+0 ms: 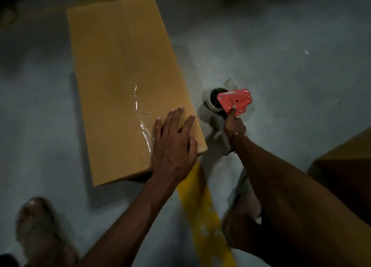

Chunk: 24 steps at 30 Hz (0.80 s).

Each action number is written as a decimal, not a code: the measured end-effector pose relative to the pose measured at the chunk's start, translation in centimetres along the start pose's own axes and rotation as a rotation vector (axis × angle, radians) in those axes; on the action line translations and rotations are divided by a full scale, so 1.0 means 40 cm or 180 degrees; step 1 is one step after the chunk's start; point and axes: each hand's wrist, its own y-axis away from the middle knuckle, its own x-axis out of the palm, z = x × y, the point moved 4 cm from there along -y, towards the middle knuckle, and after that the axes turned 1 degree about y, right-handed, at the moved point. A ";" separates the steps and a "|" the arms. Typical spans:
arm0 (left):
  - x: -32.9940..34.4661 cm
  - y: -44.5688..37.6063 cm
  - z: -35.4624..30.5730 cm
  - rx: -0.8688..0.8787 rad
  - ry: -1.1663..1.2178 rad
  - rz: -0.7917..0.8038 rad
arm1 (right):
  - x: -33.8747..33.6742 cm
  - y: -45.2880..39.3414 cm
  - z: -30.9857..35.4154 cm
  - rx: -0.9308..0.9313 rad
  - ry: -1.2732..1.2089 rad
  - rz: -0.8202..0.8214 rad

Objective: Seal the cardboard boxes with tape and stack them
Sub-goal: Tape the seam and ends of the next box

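A long brown cardboard box (120, 70) lies flat on the grey floor, its top flaps closed. A strip of clear tape (140, 118) shines along the middle seam at the near end. My left hand (173, 144) rests flat, fingers straight, on the box's near right corner. To the right of the box, my right hand (234, 127) grips the handle of a red tape dispenser (234, 101), held just above the floor, thumb on its red plate. The tape roll (212, 100) sits behind the plate.
Another brown cardboard box (345, 162) stands at the right edge. A yellow painted line (202, 212) runs along the floor from under the long box toward me. My feet in sandals show at bottom left (38, 226) and near the yellow line (241, 206).
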 end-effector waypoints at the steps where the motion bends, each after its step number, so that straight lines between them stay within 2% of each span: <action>1: 0.002 0.000 0.001 -0.0001 -0.0002 0.0006 | 0.004 0.005 0.003 0.0005 -0.0054 -0.0065; 7: -0.006 -0.005 -0.008 0.0095 -0.0130 0.0389 | -0.082 0.104 0.030 0.0178 -0.0198 -0.0316; 12: -0.134 -0.042 -0.026 0.0099 -0.0375 0.1436 | -0.228 0.252 0.103 -0.0133 -0.0318 -0.0423; 14: -0.236 -0.046 -0.039 0.0287 -0.0690 0.1611 | -0.309 0.335 0.145 -0.0402 -0.0162 -0.0323; 16: -0.355 -0.032 -0.063 0.0380 -0.0904 0.1475 | -0.388 0.426 0.181 -0.0694 -0.0170 -0.0139; 21: -0.641 0.073 -0.097 0.0083 -0.0726 0.1092 | -0.512 0.695 0.251 -0.1595 -0.0369 0.0501; 24: -0.755 0.178 -0.086 -0.0367 -0.0099 0.0775 | -0.531 0.837 0.242 -0.1880 -0.0720 0.1079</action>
